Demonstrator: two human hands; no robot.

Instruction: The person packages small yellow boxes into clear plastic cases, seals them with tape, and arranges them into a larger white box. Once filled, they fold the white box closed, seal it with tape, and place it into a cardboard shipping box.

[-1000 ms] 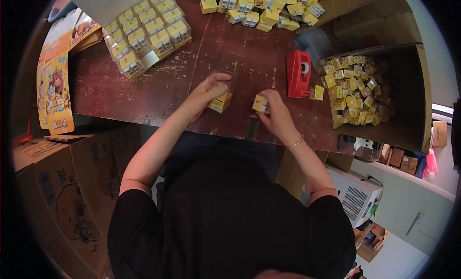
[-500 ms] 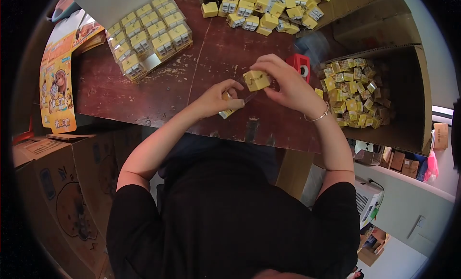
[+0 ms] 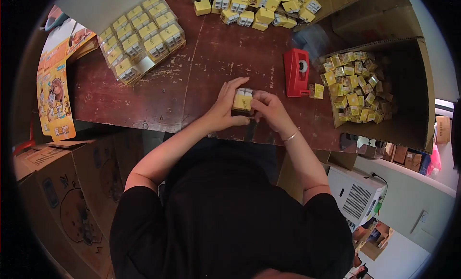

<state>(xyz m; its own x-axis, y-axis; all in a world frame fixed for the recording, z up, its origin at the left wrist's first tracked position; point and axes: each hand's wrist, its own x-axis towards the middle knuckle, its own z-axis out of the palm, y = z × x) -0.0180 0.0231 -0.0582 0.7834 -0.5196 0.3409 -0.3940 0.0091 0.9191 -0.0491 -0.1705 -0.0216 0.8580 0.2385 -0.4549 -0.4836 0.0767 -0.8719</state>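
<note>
The fingers (image 3: 236,85) of the left hand (image 3: 224,110) curl over the top and near side of a pair of small yellow boxes (image 3: 242,100), with the thumb closing in from below. The right hand (image 3: 267,109) pinches the same pair from the other side, fingertips (image 3: 256,99) pressed to its edge. Both hands are closed on it. The yellow boxes sit side by side as one block, each with a pale panel on its upper face, held just above the table (image 3: 211,63) near its front edge.

Half a second ago the right hand was lifted beside the red tape dispenser (image 3: 296,72) with a single box, while the left hand held another lower down. Now the hands have met lower, the two boxes are together, and the dispenser shows in full.

The table is dark, scratched wood. One loose box (image 3: 317,90) lies just beside the dispenser. To the right, an open cardboard carton (image 3: 422,87) holds a heap of the same boxes. A clear-wrapped block of them (image 3: 141,36) sits at the far left, and a loose pile (image 3: 259,5) lies at the far edge. Printed sheets (image 3: 55,94) hang off the left side above brown cartons (image 3: 53,183), and a white appliance (image 3: 355,195) stands lower right.
</note>
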